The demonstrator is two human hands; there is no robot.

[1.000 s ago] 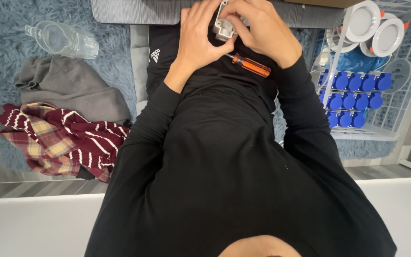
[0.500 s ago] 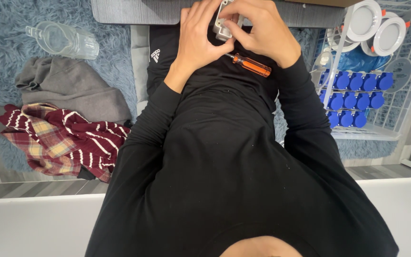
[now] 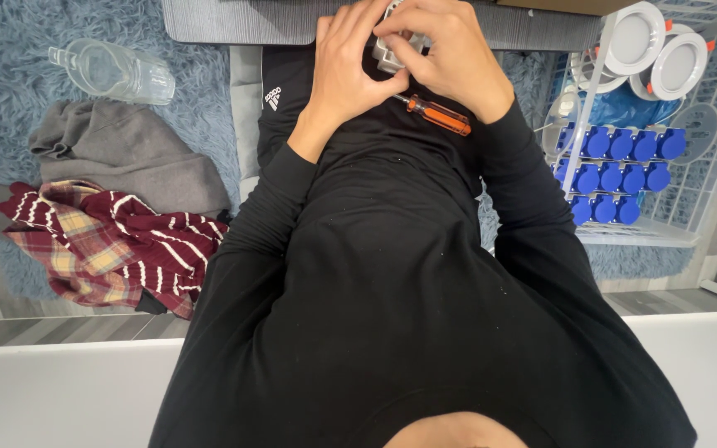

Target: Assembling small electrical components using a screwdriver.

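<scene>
Basically both hands sit at the frame's top edge: left hand [image 3: 350, 70] and right hand [image 3: 450, 54] grasp a small grey part [image 3: 392, 51] between them, little room above. Pose unchanged from half a second earlier. Orange screwdriver [image 3: 437, 114] lies just below the right hand; white basket [image 3: 665, 224] further right, clothes [image 3: 118, 241] well left.

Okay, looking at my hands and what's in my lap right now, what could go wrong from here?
The orange-handled screwdriver lies loose on your lap below both hands; it could roll off onto the blue rug. The small grey part is pinched between left hand and right hand, mostly hidden, so it might slip unnoticed.
</scene>
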